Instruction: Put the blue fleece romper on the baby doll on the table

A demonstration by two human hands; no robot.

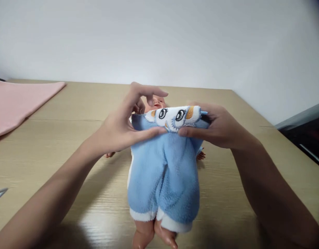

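A baby doll (pixel 156 102) lies on its back on the wooden table (pixel 71 114), its bare feet towards me. It wears a fluffy light blue romper (pixel 163 180) with white cuffs. The romper's white hood (pixel 175 117), stitched with cartoon eyes, is bunched below the doll's chin. My left hand (pixel 123 126) pinches the left side of that hood, thumb below and forefinger arched over the doll's head. My right hand (pixel 216 126) grips the hood's right side with thumb and fingers closed on it. One small doll hand (pixel 201 155) peeks out beside the romper.
A pink cloth (pixel 16 102) lies flat at the table's far left corner. A thin metal item (pixel 0 193) pokes in at the left edge. A dark object (pixel 304 133) stands off the table's right side. A white wall rises behind the table.
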